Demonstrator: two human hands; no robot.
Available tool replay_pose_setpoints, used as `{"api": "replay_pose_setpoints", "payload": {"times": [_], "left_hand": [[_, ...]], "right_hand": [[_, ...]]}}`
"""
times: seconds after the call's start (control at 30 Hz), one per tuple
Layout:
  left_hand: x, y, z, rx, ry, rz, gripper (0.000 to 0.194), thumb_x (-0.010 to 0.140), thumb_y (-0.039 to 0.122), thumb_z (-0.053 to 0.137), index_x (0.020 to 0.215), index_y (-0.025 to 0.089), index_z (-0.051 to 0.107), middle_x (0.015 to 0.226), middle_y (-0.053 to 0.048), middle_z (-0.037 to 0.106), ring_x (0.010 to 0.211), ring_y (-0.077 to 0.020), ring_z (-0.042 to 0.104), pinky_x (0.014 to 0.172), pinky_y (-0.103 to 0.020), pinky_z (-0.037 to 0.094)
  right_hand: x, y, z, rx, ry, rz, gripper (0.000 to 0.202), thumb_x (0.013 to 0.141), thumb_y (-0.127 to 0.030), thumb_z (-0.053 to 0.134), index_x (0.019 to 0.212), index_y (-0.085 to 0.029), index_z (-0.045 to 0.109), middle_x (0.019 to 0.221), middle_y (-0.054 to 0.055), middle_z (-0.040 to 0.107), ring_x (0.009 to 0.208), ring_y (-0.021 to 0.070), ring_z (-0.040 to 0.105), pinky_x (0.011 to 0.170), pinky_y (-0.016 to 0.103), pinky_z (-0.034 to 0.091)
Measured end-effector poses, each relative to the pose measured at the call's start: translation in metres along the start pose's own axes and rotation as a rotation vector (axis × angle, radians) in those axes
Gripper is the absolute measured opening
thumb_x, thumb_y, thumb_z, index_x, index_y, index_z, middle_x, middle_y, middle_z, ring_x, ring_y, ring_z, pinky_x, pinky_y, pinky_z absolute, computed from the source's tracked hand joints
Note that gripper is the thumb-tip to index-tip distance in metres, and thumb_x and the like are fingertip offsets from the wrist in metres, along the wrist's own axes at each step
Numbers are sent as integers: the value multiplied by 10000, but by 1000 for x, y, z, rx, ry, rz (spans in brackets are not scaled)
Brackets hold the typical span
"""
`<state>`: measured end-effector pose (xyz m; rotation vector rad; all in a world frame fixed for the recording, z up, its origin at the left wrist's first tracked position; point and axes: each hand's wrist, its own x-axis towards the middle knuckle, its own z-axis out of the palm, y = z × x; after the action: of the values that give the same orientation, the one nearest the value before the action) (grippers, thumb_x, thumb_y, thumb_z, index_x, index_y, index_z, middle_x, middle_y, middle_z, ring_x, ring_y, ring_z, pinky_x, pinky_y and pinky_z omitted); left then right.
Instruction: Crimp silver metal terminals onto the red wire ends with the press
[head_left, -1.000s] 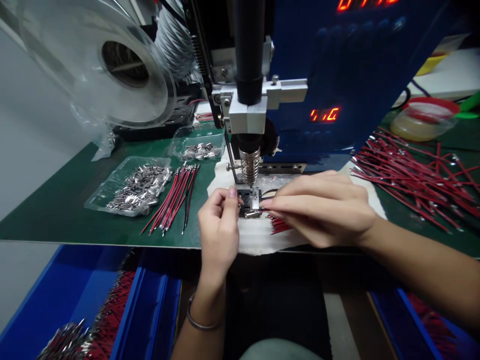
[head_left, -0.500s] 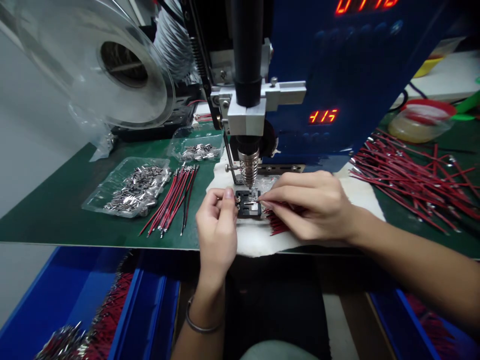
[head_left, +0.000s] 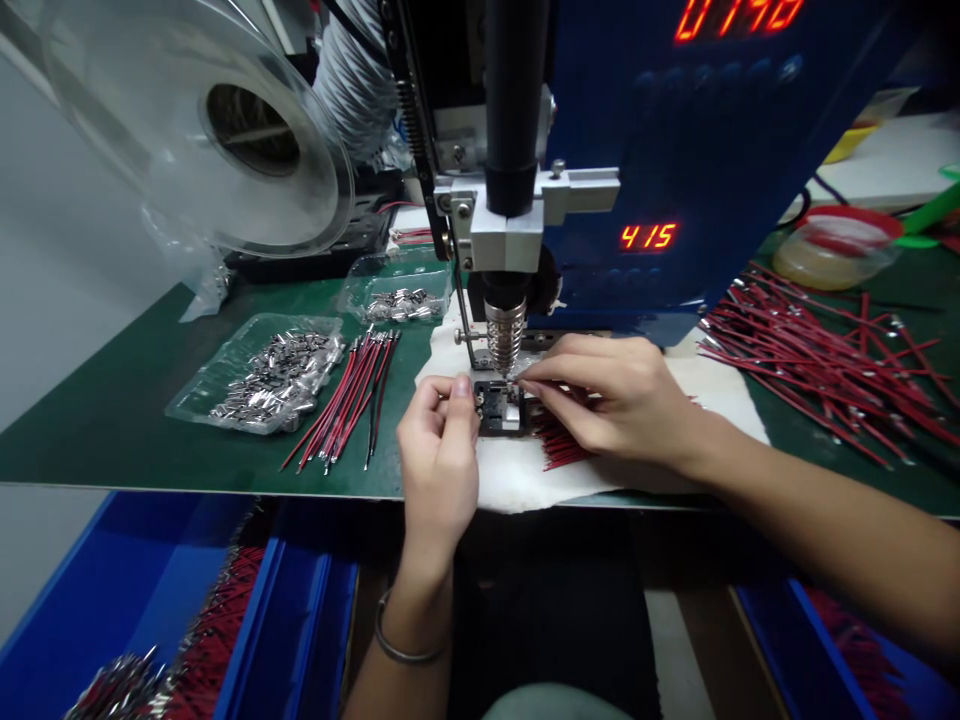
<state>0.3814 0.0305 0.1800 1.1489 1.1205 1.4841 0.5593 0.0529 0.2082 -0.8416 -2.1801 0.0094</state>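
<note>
A small black fixture [head_left: 499, 408] with metal parts lies beneath the spring-wrapped soldering tip [head_left: 505, 335] of a bench machine. At its left edge, my left hand [head_left: 441, 440] is closed, thumb pressed to the curled index finger; whatever is between them is hidden. My right hand [head_left: 619, 395] reaches in from the right, its thumb and index finger pinched over the fixture's back right corner. What that pinch holds is too small to make out. Under my right palm lies a bundle of short red wires [head_left: 562, 445] on a white cloth [head_left: 517, 485].
Left are a clear tray of metal parts [head_left: 274, 375], a smaller tray [head_left: 405, 300] and red and black wires [head_left: 349, 395]. More red wires [head_left: 817, 360] lie right. The blue machine body [head_left: 600, 130] stands behind; blue bins [head_left: 300, 620] sit below the table edge.
My right fingertips have moved from the middle of the fixture to its back corner, closer to the soldering tip. My left hand stays at the fixture's left edge. The view has shifted slightly.
</note>
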Motion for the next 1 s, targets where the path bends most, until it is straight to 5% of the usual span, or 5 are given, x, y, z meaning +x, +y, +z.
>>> {"api": "replay_pose_setpoints", "payload": {"times": [1.0], "left_hand": [[0,2,1,42,5,4,298,879,402,592,738,174,462,557,51,295,451,-56,230,414,-195,194]], "right_hand": [[2,-1,-1,38,29,-16,125,877,-139,568,919,-113,683,818,63,674,708,131,620,604,243,485]]}}
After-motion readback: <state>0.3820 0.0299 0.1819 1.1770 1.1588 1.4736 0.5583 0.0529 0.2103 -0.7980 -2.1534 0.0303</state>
